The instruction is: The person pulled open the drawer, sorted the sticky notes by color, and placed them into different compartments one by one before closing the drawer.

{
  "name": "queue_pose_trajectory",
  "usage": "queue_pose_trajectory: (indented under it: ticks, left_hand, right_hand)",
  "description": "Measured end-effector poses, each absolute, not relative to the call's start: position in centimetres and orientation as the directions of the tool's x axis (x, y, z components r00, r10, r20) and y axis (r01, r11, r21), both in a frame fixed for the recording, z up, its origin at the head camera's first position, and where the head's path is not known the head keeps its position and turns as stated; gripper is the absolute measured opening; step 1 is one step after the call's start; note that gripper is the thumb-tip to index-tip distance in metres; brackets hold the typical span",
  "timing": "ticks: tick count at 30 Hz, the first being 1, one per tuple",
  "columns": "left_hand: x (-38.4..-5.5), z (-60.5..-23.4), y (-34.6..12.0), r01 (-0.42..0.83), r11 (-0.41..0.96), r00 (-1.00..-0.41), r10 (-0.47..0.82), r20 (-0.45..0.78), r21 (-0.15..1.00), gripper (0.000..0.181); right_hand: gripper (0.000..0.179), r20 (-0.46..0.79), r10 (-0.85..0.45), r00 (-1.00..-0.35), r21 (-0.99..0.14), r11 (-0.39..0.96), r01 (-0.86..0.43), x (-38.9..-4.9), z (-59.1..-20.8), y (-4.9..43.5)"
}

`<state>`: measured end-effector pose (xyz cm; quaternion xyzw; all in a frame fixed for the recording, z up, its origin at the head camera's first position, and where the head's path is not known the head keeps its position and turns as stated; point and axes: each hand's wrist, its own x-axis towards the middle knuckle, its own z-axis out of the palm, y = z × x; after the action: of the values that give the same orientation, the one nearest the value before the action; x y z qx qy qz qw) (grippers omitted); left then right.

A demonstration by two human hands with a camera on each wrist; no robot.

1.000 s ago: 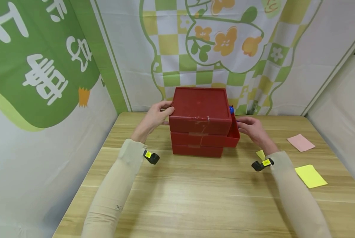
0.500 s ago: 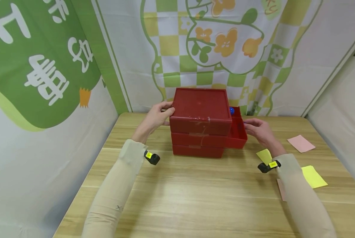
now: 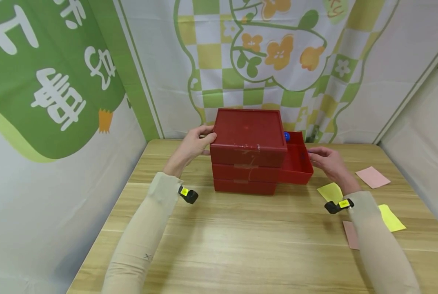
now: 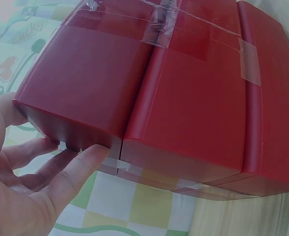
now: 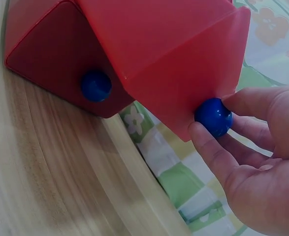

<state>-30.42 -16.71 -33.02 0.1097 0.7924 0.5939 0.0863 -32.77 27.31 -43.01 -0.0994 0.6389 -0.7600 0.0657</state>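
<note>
Since half a second ago, the middle drawer [image 3: 296,177] has slid further out of the right side of the red cabinet [image 3: 248,128], and my right hand [image 3: 330,163] has travelled with it. At the left, my left hand [image 3: 191,143] spreads its fingers against the cabinet's upper left side, thumb at the top edge, bracing rather than wrapping round it. If that bracing slackened, I think a harder pull could drag or twist the whole stack. Clear tape [image 4: 160,24] crosses the seams between the tiers; were it to peel, they might shift apart. Further right, my right thumb and fingers pinch the drawer's blue knob [image 5: 214,117]; being round and shiny, it could slip away from me. Drawn too far, the drawer might lose its support, tip and drop.

Around me, a green-and-white wall cloth [image 3: 16,118] hangs at the left. The wood-grain table [image 3: 233,245] bears the cabinet, with a checked, flowered curtain [image 3: 253,96] behind. On the right lie two yellow notes [image 3: 330,192] and two pink notes [image 3: 373,177], one of each partly hidden by my right sleeve [image 3: 380,241], before a whitish right wall [image 3: 421,110].
</note>
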Motion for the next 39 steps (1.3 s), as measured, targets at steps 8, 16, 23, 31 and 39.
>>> queue_pose_trajectory:
  ticks: [8, 16, 23, 31, 39]
  left_hand:
    - [-30.5, -33.0, -16.7, 0.069, 0.280, -0.965, 0.261, -0.006, 0.958, 0.051]
    - [-30.5, -33.1, -16.7, 0.066, 0.268, -0.964, 0.265, -0.008, 0.961, 0.051]
    - [-30.5, -33.0, -16.7, 0.064, 0.272, -0.963, 0.269, -0.012, 0.960, 0.052]
    - [-30.5, -32.9, -16.6, 0.057, 0.272, -0.966, 0.258, -0.016, 0.961, 0.051]
    - [-30.6, -33.1, -16.7, 0.066, 0.269, -0.965, 0.264, -0.007, 0.961, 0.051]
  right_hand:
    - [0.023, 0.049, -0.195, -0.980, -0.989, -0.146, -0.021, -32.3, -43.0, 28.7]
    - [0.019, 0.032, -0.171, -0.985, -0.991, -0.131, -0.010, -32.2, -42.9, 29.4]
    - [0.026, 0.033, -0.175, -0.984, -0.980, -0.197, 0.002, -32.2, -43.1, 29.9]
    - [0.023, 0.022, -0.195, -0.980, -0.985, -0.174, 0.013, -32.1, -43.0, 30.2]
    - [0.014, 0.011, -0.203, -0.979, -0.995, -0.096, 0.009, -31.5, -42.0, 30.7]
